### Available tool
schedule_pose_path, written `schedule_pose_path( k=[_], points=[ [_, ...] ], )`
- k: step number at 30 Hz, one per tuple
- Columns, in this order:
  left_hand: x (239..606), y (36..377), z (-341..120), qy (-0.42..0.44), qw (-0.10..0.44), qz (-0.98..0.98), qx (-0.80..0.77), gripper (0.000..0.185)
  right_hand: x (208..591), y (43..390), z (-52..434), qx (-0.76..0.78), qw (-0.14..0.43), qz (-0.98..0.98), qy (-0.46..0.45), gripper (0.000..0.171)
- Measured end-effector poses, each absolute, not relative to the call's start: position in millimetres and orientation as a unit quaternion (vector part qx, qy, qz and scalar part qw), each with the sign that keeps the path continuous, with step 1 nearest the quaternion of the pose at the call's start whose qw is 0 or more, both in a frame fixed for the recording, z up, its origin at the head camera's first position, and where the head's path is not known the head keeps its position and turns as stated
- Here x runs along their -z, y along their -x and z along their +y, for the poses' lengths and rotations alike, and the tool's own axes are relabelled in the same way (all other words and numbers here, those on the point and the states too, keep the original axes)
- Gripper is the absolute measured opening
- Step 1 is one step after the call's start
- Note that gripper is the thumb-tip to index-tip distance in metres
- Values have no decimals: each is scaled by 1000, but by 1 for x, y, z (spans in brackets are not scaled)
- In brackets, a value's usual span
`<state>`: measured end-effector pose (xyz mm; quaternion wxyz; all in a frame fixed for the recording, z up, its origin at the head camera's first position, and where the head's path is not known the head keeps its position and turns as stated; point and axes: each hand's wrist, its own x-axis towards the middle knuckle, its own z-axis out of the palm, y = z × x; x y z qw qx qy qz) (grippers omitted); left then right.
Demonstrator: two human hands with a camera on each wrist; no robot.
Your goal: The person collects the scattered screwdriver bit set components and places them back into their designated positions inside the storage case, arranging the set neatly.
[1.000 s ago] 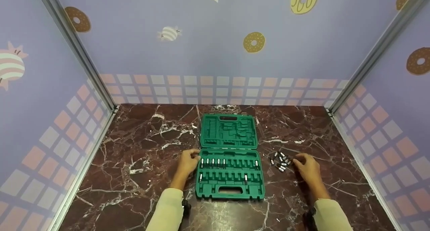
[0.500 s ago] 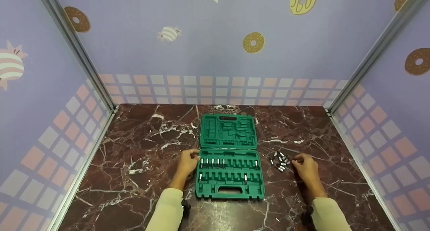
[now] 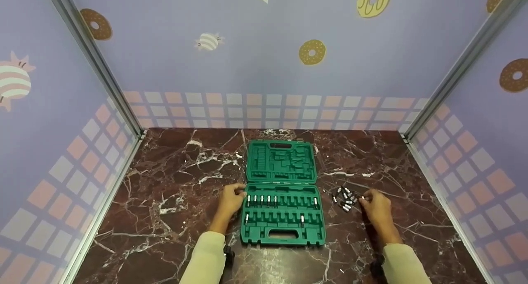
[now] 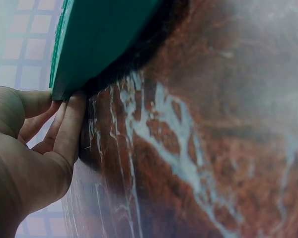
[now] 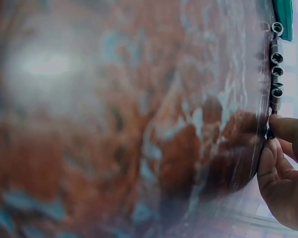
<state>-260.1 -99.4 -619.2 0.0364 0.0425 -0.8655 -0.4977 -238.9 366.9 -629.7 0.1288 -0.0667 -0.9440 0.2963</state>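
A green tool case [image 3: 281,193] lies open on the marble table, with several silver sockets seated in its near half. My left hand [image 3: 232,197] holds the case's left edge, thumb on the rim and fingers [image 4: 69,130] against the green case side [image 4: 94,34]. To the right of the case lies a small pile of loose sockets [image 3: 344,197], seen as a row of sockets [image 5: 276,64] in the right wrist view. My right hand [image 3: 374,204] sits at the pile's right edge. Its curled fingertips [image 5: 283,128] pinch one small socket there.
The dark red marble table [image 3: 173,185] is boxed in by lilac patterned walls on three sides, with metal corner posts [image 3: 99,65] at the back left and right. The case's lid half [image 3: 281,161] lies flat toward the back wall.
My right hand has crept slightly left onto the edge of the socket pile, its fingertips closing there. The left hand and the case have stayed put.
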Motion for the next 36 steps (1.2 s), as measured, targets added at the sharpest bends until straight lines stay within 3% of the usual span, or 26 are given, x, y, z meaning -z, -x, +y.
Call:
schedule_pose_path(
  k=[20,28,36],
  points=[
    [619,259,-101,-45,38,-872,486,20,610,235,356,-388,97,-911,98,21],
    [619,259,-100,-46,42,-874,481,20,601,240,336,-540,65,-836,73,24],
    [618,260,-100,-48,35,-872,487,20,592,238,311,-599,39,-798,55,28]
  ],
)
